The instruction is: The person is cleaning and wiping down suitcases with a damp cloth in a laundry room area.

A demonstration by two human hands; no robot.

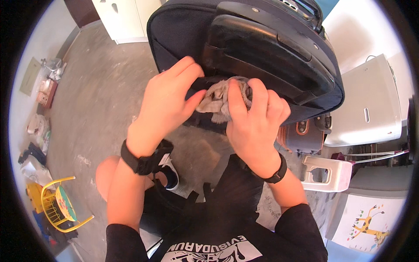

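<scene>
A large black fabric suitcase [183, 36] fills the upper middle, tilted in front of me. Its raised black plastic panel [248, 39] faces up towards the camera. My right hand [255, 121] grips a crumpled, grey-brown cloth rag [217, 98] against the suitcase's near edge. Close by on the left, my left hand [170, 91] rests at the same edge, fingers bent over the dark fabric, its thumb by the rag. Whether it pinches the fabric is hidden. Dark bands circle both wrists.
Right of me are a second suitcase [301, 136] with brown trim, a pale plastic stool [327, 173], a silver metal panel [366, 104] and a box with a giraffe picture [363, 219]. A yellow-framed child's chair [62, 203] and several bagged items [39, 127] line the left wall.
</scene>
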